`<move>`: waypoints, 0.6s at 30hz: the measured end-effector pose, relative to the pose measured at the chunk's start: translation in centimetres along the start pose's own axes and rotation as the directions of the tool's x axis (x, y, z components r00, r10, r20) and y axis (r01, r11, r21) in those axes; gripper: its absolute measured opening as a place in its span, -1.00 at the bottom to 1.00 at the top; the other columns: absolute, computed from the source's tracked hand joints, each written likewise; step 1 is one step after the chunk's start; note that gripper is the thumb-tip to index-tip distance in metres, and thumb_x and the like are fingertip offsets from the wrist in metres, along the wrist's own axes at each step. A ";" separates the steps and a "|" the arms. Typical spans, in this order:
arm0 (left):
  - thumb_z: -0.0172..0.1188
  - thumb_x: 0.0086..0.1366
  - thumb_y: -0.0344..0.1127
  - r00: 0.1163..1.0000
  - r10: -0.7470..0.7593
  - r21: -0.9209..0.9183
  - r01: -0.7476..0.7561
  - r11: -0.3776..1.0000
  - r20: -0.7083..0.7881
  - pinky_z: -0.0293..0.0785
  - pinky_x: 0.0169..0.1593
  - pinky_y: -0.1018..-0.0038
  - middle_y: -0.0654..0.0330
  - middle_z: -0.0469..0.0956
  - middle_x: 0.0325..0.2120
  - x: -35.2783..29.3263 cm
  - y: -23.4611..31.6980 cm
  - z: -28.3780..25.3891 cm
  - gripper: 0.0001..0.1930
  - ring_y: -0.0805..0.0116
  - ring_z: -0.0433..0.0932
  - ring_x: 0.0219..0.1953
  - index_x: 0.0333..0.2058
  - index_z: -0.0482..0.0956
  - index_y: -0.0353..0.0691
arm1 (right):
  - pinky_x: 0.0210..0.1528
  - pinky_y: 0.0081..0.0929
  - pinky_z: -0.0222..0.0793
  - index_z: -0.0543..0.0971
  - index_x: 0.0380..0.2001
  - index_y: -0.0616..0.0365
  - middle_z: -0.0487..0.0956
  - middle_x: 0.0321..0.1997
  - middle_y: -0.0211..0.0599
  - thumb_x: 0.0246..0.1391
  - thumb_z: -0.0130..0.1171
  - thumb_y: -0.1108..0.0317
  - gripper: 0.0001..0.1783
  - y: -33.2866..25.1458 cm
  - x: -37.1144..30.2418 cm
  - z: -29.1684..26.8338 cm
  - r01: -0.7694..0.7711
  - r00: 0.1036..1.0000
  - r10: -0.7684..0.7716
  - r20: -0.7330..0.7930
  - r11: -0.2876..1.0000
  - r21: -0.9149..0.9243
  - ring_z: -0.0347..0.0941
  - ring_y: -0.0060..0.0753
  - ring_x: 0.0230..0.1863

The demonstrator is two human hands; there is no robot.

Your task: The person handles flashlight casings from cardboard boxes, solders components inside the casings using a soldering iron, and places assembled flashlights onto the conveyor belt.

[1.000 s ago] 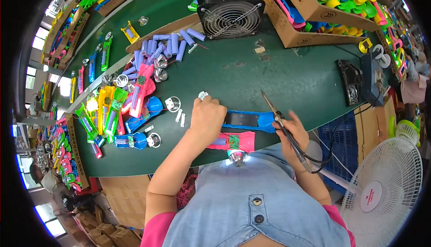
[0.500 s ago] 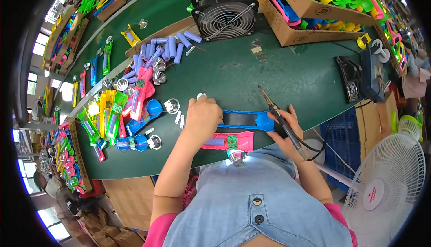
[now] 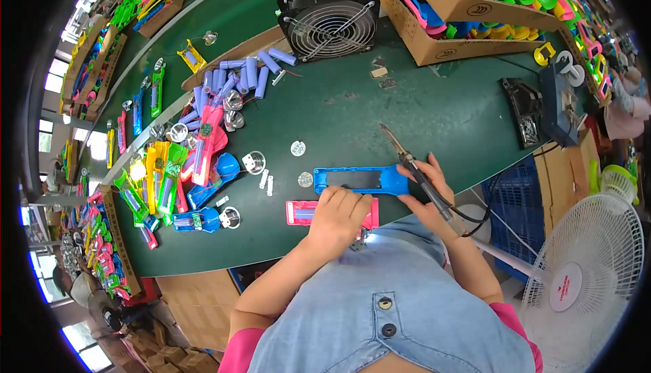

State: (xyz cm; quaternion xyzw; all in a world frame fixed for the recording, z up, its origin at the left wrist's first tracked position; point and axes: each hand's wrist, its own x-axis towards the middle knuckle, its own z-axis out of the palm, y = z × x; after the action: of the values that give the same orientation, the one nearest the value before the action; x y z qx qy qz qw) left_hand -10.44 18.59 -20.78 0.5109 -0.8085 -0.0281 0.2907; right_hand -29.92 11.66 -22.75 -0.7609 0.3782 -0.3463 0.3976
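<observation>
My right hand point(image 3: 434, 193) holds a soldering iron point(image 3: 422, 182), its tip pointing up and left. The thumb and fingers of that hand are also at the wide right end of a blue flashlight casing point(image 3: 388, 178), which lies open side up. My left hand point(image 3: 337, 220) is closed over a pink flashlight casing point(image 3: 293, 213) in front of the blue one, its fingers bent and pressed together. The hand hides the casing's middle; a lit lamp end glows below it. Two small round discs, an upper one point(image 3: 298, 148) and a lower one point(image 3: 305, 180), lie beside the blue casing.
To the left lie several coloured casings point(image 3: 157, 176), lavender battery cells point(image 3: 252, 73) and reflector cups point(image 3: 253, 163). A black fan point(image 3: 332, 24) stands at the back beside cardboard boxes point(image 3: 434, 51) of plastic parts. At the right are a blue-grey soldering station point(image 3: 559, 105) and a white fan point(image 3: 576, 285).
My left hand has moved from beside the blue casing's left end, near the discs, down and right onto the pink casing. Both discs now show. The right hand keeps the iron nearly in place.
</observation>
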 end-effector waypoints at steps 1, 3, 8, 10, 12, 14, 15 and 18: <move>0.10 -0.19 -0.45 1.000 0.000 -0.001 0.000 1.000 -0.001 0.27 -0.26 0.37 0.18 0.41 -0.47 -0.1 -0.1 0.1 -0.70 0.25 0.38 -0.41 -0.35 0.48 -0.31 | 0.28 -0.05 -0.21 0.37 -0.10 0.08 0.49 -0.11 -0.38 -0.24 0.28 0.43 -0.46 0.1 0.1 0.1 0.012 1.000 -0.012 -0.004 1.000 -0.002 0.40 -0.33 -0.06; 0.09 -0.19 -0.49 0.993 -0.025 -0.036 0.021 0.999 -0.118 0.28 -0.30 0.37 0.18 0.40 -0.50 -0.1 -0.3 0.3 -0.72 0.24 0.38 -0.45 -0.37 0.48 -0.30 | 0.27 -0.06 -0.17 0.38 -0.10 0.07 0.49 -0.12 -0.37 -0.25 0.29 0.42 -0.46 0.4 0.3 0.5 0.023 1.000 -0.023 -0.008 1.000 -0.005 0.41 -0.32 -0.07; 0.08 -0.16 -0.52 0.978 -0.209 0.017 0.209 0.978 -0.012 0.29 -0.35 0.36 0.15 0.42 -0.52 0.3 -0.8 0.4 -0.78 0.21 0.40 -0.46 -0.43 0.51 -0.27 | 0.20 -0.14 0.06 0.37 -0.11 0.10 0.49 -0.12 -0.33 -0.28 0.32 0.38 -0.43 0.2 1.2 1.4 0.081 0.984 -0.084 0.156 0.996 0.022 0.41 -0.28 -0.09; 0.07 -0.15 -0.53 0.948 -0.312 0.052 0.309 0.950 0.060 0.30 -0.36 0.36 0.14 0.43 -0.52 0.3 -1.1 0.6 -0.81 0.20 0.41 -0.46 -0.45 0.52 -0.25 | 0.15 -0.16 0.15 0.38 -0.13 0.10 0.52 -0.16 -0.33 -0.29 0.33 0.36 -0.44 0.6 1.4 1.5 0.187 0.975 -0.190 0.114 0.982 0.041 0.45 -0.28 -0.12; 0.09 -0.10 -0.52 0.929 -0.340 0.088 0.330 0.940 0.147 0.32 -0.39 0.35 0.13 0.44 -0.55 0.5 -1.5 0.6 -0.86 0.17 0.44 -0.48 -0.49 0.54 -0.23 | 0.10 -0.20 0.20 0.42 -0.18 0.10 0.56 -0.27 -0.37 -0.28 0.33 0.36 -0.51 0.4 1.7 0.7 0.306 0.949 -0.297 0.106 0.949 -0.076 0.49 -0.31 -0.20; 0.10 -0.10 -0.51 0.919 -0.366 0.067 0.360 0.931 0.148 0.33 -0.41 0.34 0.12 0.44 -0.58 0.9 -1.6 0.5 -0.89 0.17 0.44 -0.50 -0.51 0.54 -0.23 | 0.05 -0.23 0.26 0.47 -0.27 0.12 0.58 -0.36 -0.38 -0.28 0.33 0.37 -0.59 0.0 2.0 -0.6 0.343 0.939 -0.336 0.074 0.929 -0.136 0.51 -0.30 -0.27; 0.11 -0.09 -0.50 0.910 -0.388 0.046 0.385 0.922 0.149 0.34 -0.42 0.33 0.11 0.43 -0.61 1.1 -1.7 0.3 -0.91 0.16 0.45 -0.53 -0.53 0.54 -0.23 | 0.03 -0.22 0.27 0.48 -0.30 0.13 0.58 -0.38 -0.37 -0.29 0.34 0.37 -0.62 -0.7 2.1 -1.6 0.345 0.939 -0.344 0.026 0.936 -0.065 0.52 -0.29 -0.30; 0.11 -0.08 -0.50 0.896 -0.406 0.101 0.393 0.914 0.179 0.36 -0.43 0.31 0.09 0.43 -0.63 1.5 -2.0 0.2 -0.95 0.13 0.45 -0.56 -0.57 0.54 -0.25 | -0.11 -0.29 0.39 0.49 -0.34 0.23 0.56 -0.38 -0.29 -0.23 0.30 0.44 -0.70 -0.4 1.8 -2.5 0.363 0.932 -0.363 -0.020 0.932 -0.017 0.53 -0.34 -0.38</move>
State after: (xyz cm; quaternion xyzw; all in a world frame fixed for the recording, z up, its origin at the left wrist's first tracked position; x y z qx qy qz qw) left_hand -9.43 16.36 -20.95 0.6694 -0.7115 -0.1123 0.1817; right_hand -31.02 9.41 -20.91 -0.8161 0.2379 -0.4201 0.3175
